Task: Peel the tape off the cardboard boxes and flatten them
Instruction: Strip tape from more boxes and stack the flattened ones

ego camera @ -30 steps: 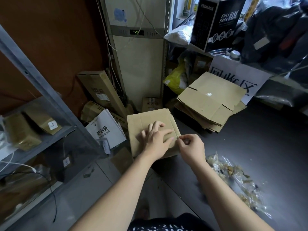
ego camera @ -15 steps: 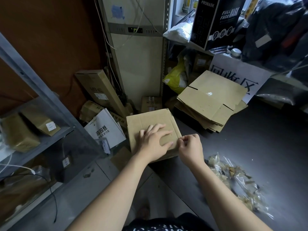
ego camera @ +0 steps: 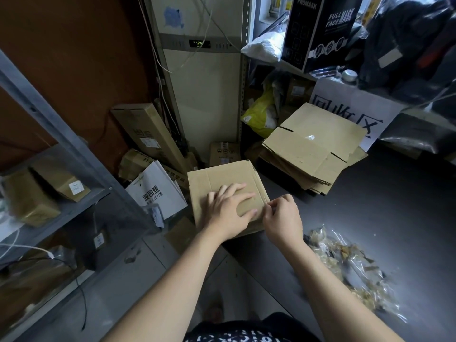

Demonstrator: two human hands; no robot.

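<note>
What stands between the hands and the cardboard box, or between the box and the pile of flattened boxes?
Nothing visible. The left hand presses on the cardboard box, the right hand pinches tape at its right edge. Only bare floor separates it from the flattened pile.

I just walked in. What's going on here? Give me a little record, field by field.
Box: cardboard box, closed, not yet flattened
Steadying: left hand lies flat on its top
Peeling: right hand pinches what looks like tape at its right edge
Finished: stack of flattened boxes behind it, to the right
Scraps: pile of crumpled clear tape beside the right forearm
Nearby: white paper bag left of the box
</note>
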